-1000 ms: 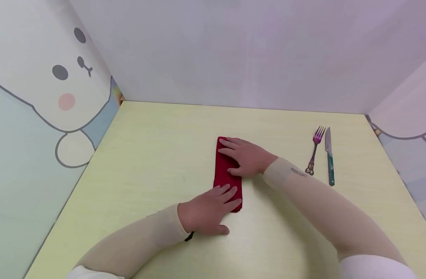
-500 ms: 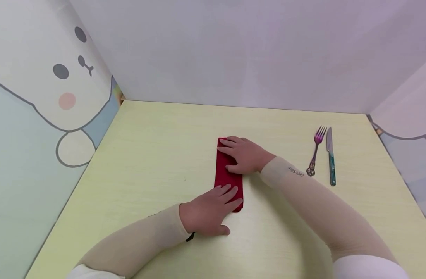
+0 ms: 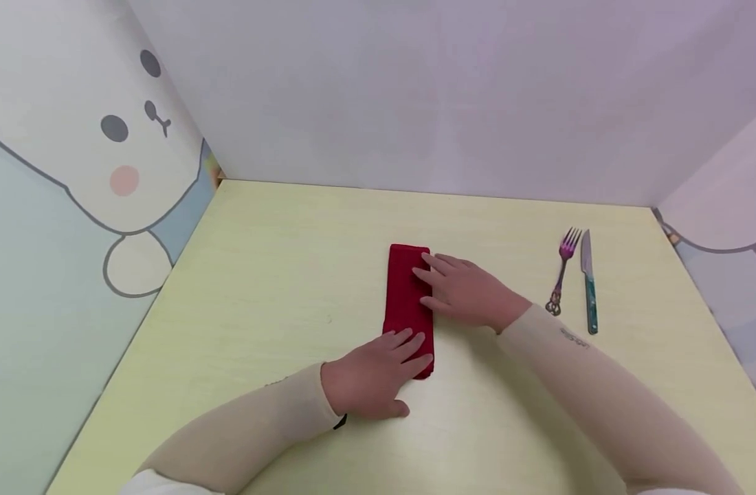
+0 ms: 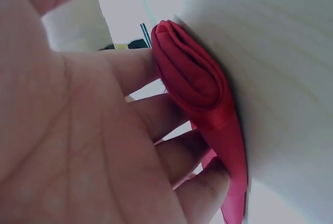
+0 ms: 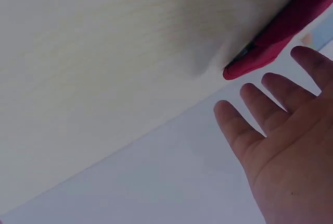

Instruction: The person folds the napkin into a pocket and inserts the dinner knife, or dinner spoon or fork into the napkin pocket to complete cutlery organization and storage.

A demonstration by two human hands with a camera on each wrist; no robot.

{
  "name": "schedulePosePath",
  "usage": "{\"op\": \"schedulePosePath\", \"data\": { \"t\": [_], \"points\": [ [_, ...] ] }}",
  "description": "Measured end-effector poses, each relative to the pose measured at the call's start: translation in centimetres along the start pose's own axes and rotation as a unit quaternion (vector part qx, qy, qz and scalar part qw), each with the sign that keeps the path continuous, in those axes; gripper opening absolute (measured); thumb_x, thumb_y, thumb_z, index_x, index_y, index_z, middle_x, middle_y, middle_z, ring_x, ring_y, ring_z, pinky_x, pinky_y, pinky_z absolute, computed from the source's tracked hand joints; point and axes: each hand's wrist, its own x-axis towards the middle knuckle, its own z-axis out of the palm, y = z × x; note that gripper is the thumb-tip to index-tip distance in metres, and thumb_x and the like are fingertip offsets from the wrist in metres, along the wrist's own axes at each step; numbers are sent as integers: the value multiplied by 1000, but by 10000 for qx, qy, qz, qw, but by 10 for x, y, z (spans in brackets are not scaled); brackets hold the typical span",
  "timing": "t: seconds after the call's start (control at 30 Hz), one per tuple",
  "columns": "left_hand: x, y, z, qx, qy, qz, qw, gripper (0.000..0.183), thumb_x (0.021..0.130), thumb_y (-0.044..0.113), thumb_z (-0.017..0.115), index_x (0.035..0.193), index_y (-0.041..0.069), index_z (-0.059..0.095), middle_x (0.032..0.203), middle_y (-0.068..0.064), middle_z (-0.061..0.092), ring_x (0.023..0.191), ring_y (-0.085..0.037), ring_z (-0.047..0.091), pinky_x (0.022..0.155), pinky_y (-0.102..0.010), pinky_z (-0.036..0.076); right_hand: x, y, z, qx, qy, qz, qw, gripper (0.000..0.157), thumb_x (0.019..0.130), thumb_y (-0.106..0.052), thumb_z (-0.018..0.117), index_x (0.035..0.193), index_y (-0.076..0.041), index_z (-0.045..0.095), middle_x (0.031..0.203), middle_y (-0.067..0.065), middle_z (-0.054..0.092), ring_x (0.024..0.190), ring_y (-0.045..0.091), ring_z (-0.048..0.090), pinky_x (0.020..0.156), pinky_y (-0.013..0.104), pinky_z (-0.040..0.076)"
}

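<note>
A red cloth napkin (image 3: 407, 289), folded into a long narrow strip, lies on the pale table. My left hand (image 3: 374, 375) rests on its near end with fingers spread and the thumb over the table. In the left wrist view, the fingers press on the rounded, layered end of the napkin (image 4: 190, 73). At the napkin's right edge is my right hand (image 3: 467, 289), its fingertips overlapping the far half in the head view. The right wrist view shows the straight fingers of that hand (image 5: 291, 135) apart from the napkin (image 5: 265, 54) and holding nothing.
A fork (image 3: 563, 265) with an ornate handle lies toward the right of the table. Beside it is a knife (image 3: 590, 285) with a green handle, both pointing away. A pale wall (image 3: 440, 96) closes off the back, with cartoon-printed panels (image 3: 62, 227) at the sides.
My right hand has drawn to the right off the napkin's far end, uncovering its far edge. The left hand and the napkin have stayed in place.
</note>
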Motion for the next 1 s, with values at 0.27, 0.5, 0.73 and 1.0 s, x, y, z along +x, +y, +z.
{"op": "schedulePosePath", "data": {
  "t": [0.27, 0.5, 0.73, 1.0],
  "points": [
    [-3, 3, 1, -121, 118, -99, 9998, 74, 96, 47, 68, 159, 18, 41, 166, -8, 31, 154, -30, 25, 123, -35, 22, -48, 21, -6, 1473, 117, 1294, 9805, 80, 100, -43, 64, 164, -13, 27, 166, 17, 27, 150, 42, 28, 117, 60, 30],
    [-3, 4, 1, -4, 115, -130, 9998, 73, 97, 47, 66, 160, 18, 41, 167, -8, 30, 154, -29, 25, 123, -33, 20, -81, 51, -18, 2379, 448, 1984, 9497, 84, 103, -54, 55, 164, -7, 22, 165, 22, 25, 151, 44, 21, 118, 64, 22],
    [-3, 2, 4, -6, 101, -140, 9999, 74, 97, 47, 67, 160, 18, 40, 167, -8, 29, 154, -29, 25, 123, -34, 21, -98, 81, -19, 2507, 551, 2695, 9282, 91, 102, -58, 54, 161, 3, 21, 161, 30, 27, 144, 50, 30, 111, 67, 30],
    [-2, 4, 4, 51, 124, -108, 9999, 72, 98, 47, 65, 159, 17, 41, 166, -8, 31, 154, -29, 26, 123, -33, 21, -118, 107, -9, 2522, 1107, 3696, 8874, 80, 102, -59, 48, 144, 9, 42, 135, 34, 48, 117, 49, 50, 92, 65, 43]
  ]
}}
